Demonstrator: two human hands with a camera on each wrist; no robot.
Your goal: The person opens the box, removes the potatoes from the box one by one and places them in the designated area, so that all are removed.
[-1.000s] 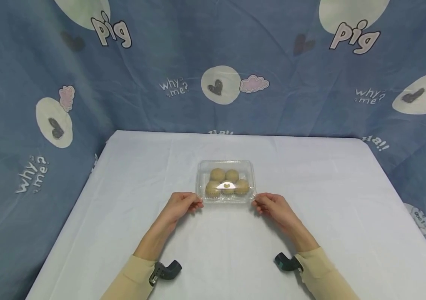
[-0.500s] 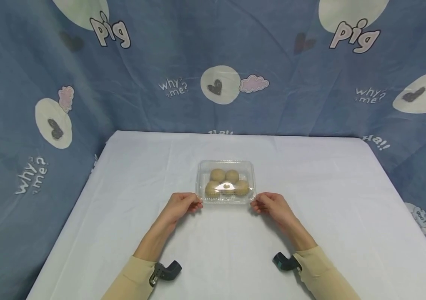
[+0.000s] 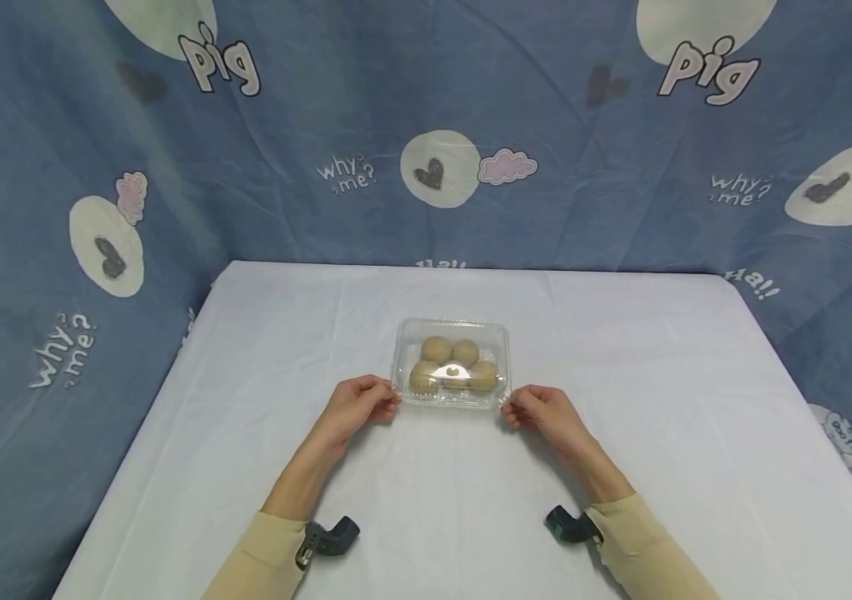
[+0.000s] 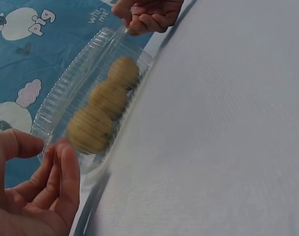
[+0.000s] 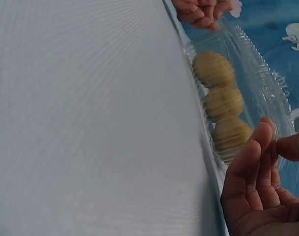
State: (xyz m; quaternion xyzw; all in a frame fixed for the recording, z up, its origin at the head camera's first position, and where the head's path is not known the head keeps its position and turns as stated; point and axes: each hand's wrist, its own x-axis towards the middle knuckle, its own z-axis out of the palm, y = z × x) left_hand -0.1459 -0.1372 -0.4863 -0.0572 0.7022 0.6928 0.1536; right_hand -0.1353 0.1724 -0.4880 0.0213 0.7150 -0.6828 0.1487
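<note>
A clear plastic clamshell box [image 3: 497, 335] lies on the white-covered table in the head view, its lid down over several round tan pieces [image 3: 437, 350]. What these pieces are, I cannot tell. At the box's near left corner, my left hand [image 3: 357, 405] pinches the rim between thumb and fingertips. My right hand [image 3: 546, 411] does likewise at the near right corner. In the left wrist view, the thumb and fingers of the left hand [image 4: 36, 191] meet at the plastic edge. The right wrist view has the right hand [image 5: 260, 182] at the ribbed rim, partly covering one tan piece.
A white cloth [image 3: 283, 333] covers the table. Behind and beside it hangs a blue printed curtain [image 3: 306, 100]. Dark wrist-worn cameras [image 3: 336, 537] stick out from both beige sleeves [image 3: 261, 554].
My left hand has shifted slightly left and away from me, and the box has turned very slightly with it. The right hand has barely moved.
</note>
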